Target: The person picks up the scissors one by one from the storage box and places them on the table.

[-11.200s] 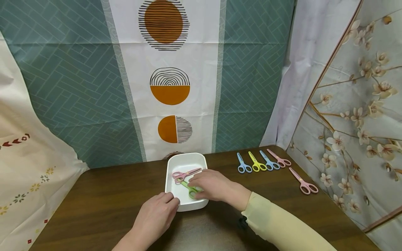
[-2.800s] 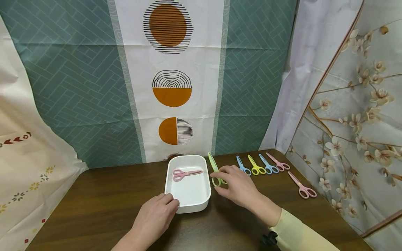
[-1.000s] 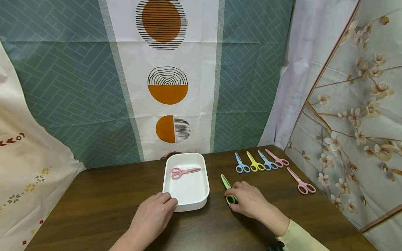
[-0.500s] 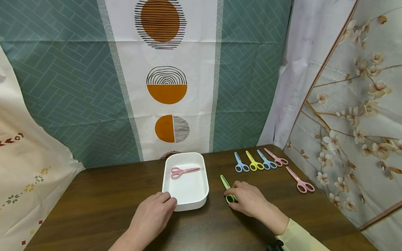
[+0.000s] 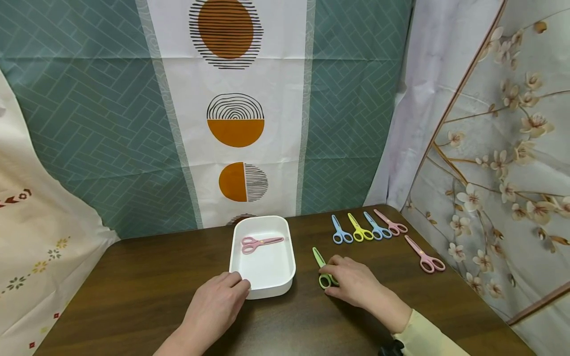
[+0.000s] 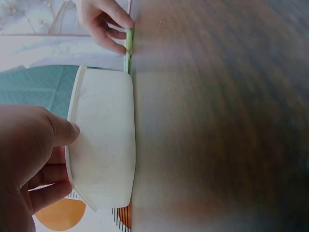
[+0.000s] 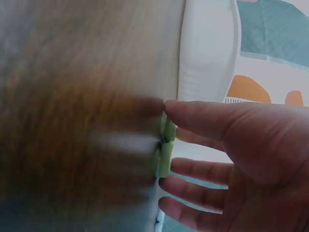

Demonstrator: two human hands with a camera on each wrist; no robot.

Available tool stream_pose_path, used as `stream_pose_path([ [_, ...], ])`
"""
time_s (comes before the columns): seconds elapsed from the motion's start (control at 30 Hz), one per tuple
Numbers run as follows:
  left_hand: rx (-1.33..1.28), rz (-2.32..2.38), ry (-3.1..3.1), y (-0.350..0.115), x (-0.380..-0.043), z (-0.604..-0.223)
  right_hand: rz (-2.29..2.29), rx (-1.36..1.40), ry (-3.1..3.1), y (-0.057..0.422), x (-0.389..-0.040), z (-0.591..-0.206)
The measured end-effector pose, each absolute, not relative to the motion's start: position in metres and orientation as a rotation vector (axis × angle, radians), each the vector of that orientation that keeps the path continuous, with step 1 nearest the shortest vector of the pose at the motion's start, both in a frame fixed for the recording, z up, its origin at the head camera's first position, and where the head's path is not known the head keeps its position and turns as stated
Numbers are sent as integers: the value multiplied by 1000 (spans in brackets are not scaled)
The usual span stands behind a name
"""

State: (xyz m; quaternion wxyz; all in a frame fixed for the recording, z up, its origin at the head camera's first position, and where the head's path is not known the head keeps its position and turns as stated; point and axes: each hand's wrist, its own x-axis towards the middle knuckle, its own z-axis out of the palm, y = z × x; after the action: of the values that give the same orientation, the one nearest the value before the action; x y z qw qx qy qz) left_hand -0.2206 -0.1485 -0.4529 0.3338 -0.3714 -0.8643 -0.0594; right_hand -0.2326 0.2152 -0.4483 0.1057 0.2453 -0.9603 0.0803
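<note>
A white box point(image 5: 270, 269) stands on the table with one pair of pink scissors point(image 5: 262, 242) lying inside it. My left hand point(image 5: 218, 301) grips the box's near-left corner; in the left wrist view its thumb point(image 6: 67, 131) lies on the outer wall at the rim. To the right of the box, green scissors point(image 5: 318, 258) lie on the table, blades pointing away. My right hand point(image 5: 352, 283) holds them by the handles, thumb on the near side and fingers on the far side. The palm hides part of one finger loop.
Toward the back right lie blue scissors point(image 5: 342, 236), yellow scissors point(image 5: 361, 232), another blue pair point(image 5: 378, 230) and pink scissors point(image 5: 392, 226), side by side. A further pink pair point(image 5: 428, 261) lies nearer the table's right edge. Patterned cloth point(image 5: 356, 123) hangs behind the table.
The green scissors, earlier in the box, were lifted over its right side and brought down onto the table in my right hand. My left hand has stayed at the box corner.
</note>
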Motion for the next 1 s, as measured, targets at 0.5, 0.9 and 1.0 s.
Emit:
stream_pose_path([
  [0.5,-967,-159,-2281,-148,-221,-451,154,707,-2975,206,-209,-438],
  [0.9,-970,-151,-2252,-149,-221,-453,156,719,-3015,204,-207,-437],
  [1.0,-971,-147,-2253,-149,-221,-453,146,726,-3003,203,-206,-438],
])
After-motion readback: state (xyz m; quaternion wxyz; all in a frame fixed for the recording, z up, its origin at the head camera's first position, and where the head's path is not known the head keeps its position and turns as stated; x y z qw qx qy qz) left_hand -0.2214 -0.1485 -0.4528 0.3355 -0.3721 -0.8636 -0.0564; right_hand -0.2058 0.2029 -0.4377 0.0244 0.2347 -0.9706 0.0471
